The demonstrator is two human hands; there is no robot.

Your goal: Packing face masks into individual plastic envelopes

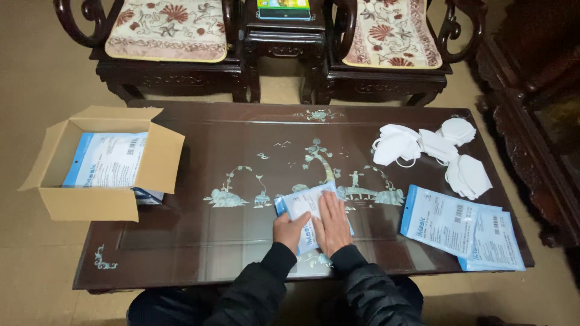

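Observation:
A flat blue-and-white pouch [304, 201] lies on the dark inlaid table [199, 235] near its front edge. My right hand [333, 223] presses flat on the pouch with fingers spread. My left hand [290, 229] rests on the pouch's lower left part, fingers curled over its edge. Both sleeves are black.
An open cardboard box [99, 202] with more pouches inside sits on the table's left end. Loose white face masks [435, 154] are piled at the back right, and two flat pouches [462, 226] lie at the front right. Carved chairs with floral cushions [169, 30] stand behind the table.

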